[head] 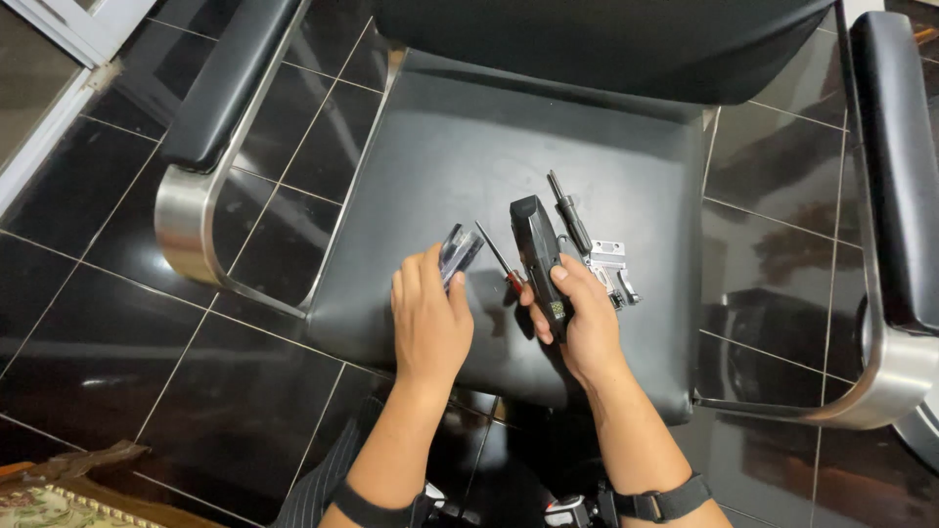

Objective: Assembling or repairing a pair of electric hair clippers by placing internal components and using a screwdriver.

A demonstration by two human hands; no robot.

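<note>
Right hand point(577, 318) grips black clipper body point(540, 259), long axis pointing away toward chair back; left hand point(428, 318) fingers pinch small dark part point(460, 250), just left of it.

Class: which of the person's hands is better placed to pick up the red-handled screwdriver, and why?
Left hand: it only rests on a small dark part, while the right hand grips the black clipper beside the screwdriver.

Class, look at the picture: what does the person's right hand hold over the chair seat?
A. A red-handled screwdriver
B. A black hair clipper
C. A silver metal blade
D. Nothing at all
B: the right hand grips the black hair clipper, while the screwdriver lies on the seat.
</note>
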